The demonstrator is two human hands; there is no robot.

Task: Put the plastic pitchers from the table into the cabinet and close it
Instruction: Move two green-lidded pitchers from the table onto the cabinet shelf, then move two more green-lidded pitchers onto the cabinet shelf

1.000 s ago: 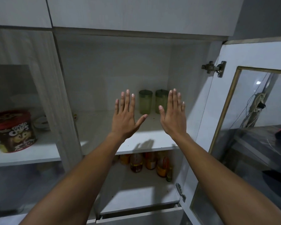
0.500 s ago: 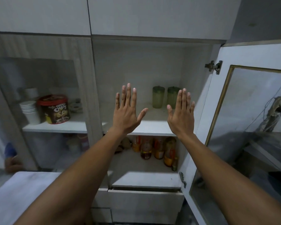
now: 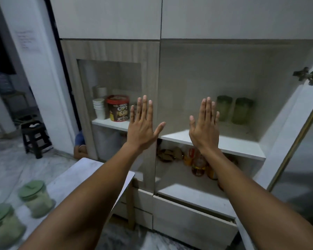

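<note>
Two plastic pitchers with green lids stand on the white table [image 3: 90, 170] at the lower left: one [image 3: 35, 197] farther in, one [image 3: 3, 224] at the frame's edge. My left hand [image 3: 143, 127] and my right hand [image 3: 204, 125] are raised flat, fingers spread, holding nothing, in front of the open cabinet [image 3: 215, 141]. Two green tumblers [image 3: 234, 110] stand at the back of its middle shelf. The cabinet's glass door [image 3: 296, 141] hangs open on the right.
Bottles and jars [image 3: 197, 163] fill the shelf below. Behind the shut left glass door sit a red-lidded cereal tub [image 3: 118, 108] and stacked paper cups [image 3: 99, 108]. A drawer [image 3: 193, 219] sticks out slightly underneath. A dark stool [image 3: 34, 136] stands on the floor at left.
The view has swung left and pulled back, bringing the table and its two pitchers into sight. Both hands stay raised and spread, holding nothing.
</note>
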